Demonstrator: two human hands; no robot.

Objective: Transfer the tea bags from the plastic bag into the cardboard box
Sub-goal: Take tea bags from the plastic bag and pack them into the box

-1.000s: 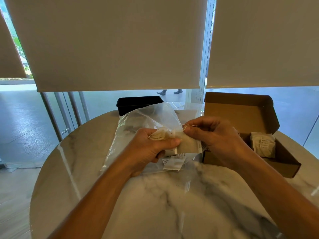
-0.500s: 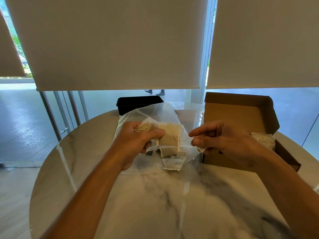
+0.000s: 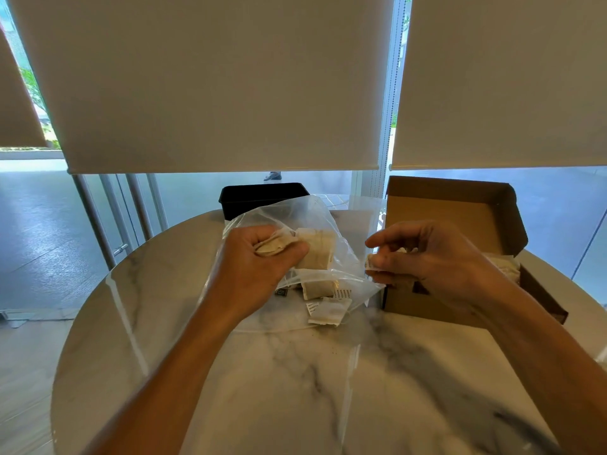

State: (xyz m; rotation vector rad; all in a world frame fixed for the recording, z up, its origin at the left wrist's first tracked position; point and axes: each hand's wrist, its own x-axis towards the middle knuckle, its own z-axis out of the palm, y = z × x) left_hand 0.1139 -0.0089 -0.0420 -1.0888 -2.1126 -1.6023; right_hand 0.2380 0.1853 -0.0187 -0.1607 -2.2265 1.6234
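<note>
A clear plastic bag (image 3: 295, 211) lies on the round marble table (image 3: 295, 389), with several beige tea bags inside. My left hand (image 3: 259, 261) grips a bunch of tea bags (image 3: 315, 249) through the plastic, lifted off the table. More tea bags (image 3: 328, 311) lie flat in the bag's near end. My right hand (image 3: 423, 257) hovers in front of the open cardboard box (image 3: 460, 211) and pinches a small paper tag (image 3: 371, 265) by the bag's edge. Tea bags in the box (image 3: 507, 267) show behind my right hand.
A black container (image 3: 262, 195) stands behind the plastic bag at the table's far edge. The box lid stands upright at the back. Roller blinds and glass panels rise behind the table. Bare marble stretches toward me.
My left hand has pulled the tea bags and plastic to the left and up. My right hand has moved right toward the box, separating from the left hand.
</note>
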